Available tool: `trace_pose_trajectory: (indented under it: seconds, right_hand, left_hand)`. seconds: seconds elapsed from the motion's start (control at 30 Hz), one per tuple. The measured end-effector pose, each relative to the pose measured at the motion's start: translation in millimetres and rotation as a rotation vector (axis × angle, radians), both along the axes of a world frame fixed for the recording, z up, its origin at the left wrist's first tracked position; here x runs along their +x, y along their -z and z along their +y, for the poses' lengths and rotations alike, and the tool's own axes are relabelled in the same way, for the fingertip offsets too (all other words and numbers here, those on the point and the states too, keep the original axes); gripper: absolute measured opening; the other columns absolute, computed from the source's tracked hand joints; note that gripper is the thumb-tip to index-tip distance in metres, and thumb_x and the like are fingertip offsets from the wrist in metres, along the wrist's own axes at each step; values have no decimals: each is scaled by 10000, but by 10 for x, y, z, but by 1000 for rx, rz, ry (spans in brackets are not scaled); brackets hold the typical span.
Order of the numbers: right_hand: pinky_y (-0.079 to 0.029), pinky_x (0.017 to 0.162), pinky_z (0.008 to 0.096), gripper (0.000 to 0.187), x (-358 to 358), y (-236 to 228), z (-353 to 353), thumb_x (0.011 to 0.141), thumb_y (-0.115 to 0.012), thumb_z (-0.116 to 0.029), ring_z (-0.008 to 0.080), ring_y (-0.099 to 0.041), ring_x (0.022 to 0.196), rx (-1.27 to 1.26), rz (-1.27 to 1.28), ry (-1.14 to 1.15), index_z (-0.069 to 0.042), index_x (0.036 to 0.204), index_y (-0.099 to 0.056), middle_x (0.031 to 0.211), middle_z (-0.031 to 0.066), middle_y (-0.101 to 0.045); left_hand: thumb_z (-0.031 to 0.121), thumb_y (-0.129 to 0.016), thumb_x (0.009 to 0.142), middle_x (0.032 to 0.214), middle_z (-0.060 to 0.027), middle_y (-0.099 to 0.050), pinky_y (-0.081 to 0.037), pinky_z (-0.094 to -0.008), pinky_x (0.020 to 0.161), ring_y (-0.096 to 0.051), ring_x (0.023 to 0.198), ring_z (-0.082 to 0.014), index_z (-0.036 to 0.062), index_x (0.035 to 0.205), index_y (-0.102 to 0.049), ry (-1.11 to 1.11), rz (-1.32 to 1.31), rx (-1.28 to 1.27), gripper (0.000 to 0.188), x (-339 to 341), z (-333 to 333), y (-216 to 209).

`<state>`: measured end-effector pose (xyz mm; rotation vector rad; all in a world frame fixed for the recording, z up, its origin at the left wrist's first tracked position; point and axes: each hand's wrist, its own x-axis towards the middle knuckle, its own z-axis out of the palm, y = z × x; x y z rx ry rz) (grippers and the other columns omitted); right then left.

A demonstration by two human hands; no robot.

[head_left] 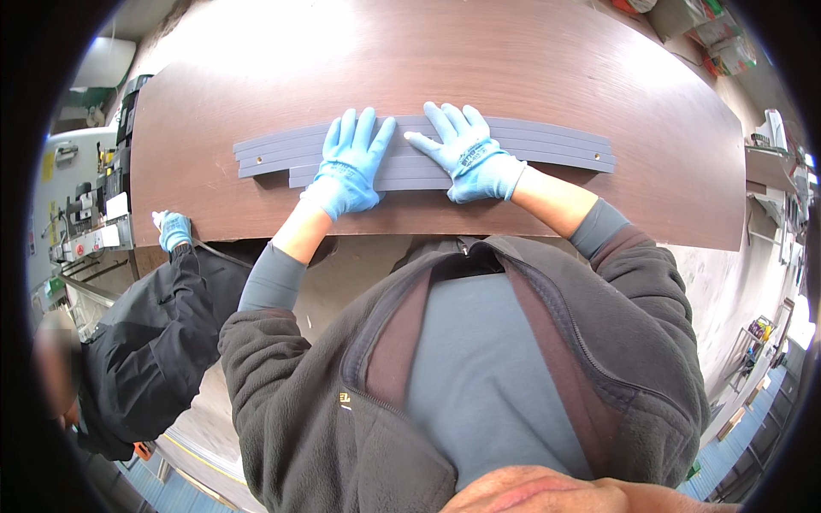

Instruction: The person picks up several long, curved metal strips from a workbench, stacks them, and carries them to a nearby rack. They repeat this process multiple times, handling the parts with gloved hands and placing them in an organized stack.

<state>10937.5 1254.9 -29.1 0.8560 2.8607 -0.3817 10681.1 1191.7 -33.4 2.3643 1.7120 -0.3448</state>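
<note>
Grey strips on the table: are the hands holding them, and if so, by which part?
Nothing appears gripped: the left hand and right hand rest open, palm down, on the middle stretch of the grey strips.

Passage: wide over tabletop (445,60) beyond grey strips (547,141) and past both strip ends | between left hand (349,167) and right hand (470,161): slim at left forefinger and right thumb, broader toward palms | obstacles: forearms (556,199) across near edge; co-worker's gloved hand (174,231) at near-left corner
</note>
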Motion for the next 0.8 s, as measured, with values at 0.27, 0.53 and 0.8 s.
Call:
trace_pose_trajectory:
  seconds: [0.27, 0.53, 0.8]
  right_hand:
    - [-193, 1298, 643, 1121, 15, -19, 25, 683, -848, -260, 506, -297, 1577, -44, -15, 8, -221, 1707, -392, 1730, 334, -259]
    - [-230, 1280, 636, 1150, 40, -74, 19, 690, -876, -345, 509, -286, 1589, -39, -42, -10, -219, 1718, -375, 1739, 329, -265]
    - [-400, 1220, 506, 1236, -229, -105, 489, 812, -720, -831, 406, -485, 1521, -418, -13, 101, -98, 1729, -334, 1657, 268, -479]
  left_hand:
    - [379, -972, 648, 1696, -290, -308, -173, -605, 1344, -273, 1598, -485, 107, 1735, -253, 77, -2, 29, 1332, -32, 49, 41]
    - [338, -931, 705, 1736, -312, -253, -122, -614, 1352, -215, 1629, -512, 117, 1745, -216, 56, -9, 23, 1282, -22, 17, 42]
    - [324, -946, 692, 1752, -306, -242, -126, -619, 1350, -189, 1644, -516, 112, 1752, -226, 56, -80, 49, 1299, -43, 0, 94]
